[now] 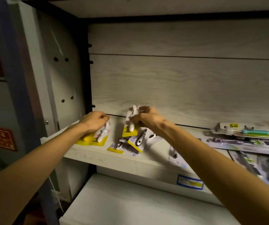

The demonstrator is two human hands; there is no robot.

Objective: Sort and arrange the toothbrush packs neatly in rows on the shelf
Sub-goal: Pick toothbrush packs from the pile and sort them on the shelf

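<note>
The right hand [148,116] grips 1 pack [130,122] with curled fingers and holds it lifted, tilted, above the shelf [98,155] near the back wall. The left hand [94,120] has its fingers curled on a pile of 2 packs [98,135] at the left end of the shelf. Between both hands, 2 more packs [130,142] lie crossed on the shelf. At the right, long packs [247,140] lie in a loose heap. A blue label [189,182] sits on the front edge of the shelf.

Small packs [124,144] left on shelf [98,157] — long packs [244,143] right
</note>
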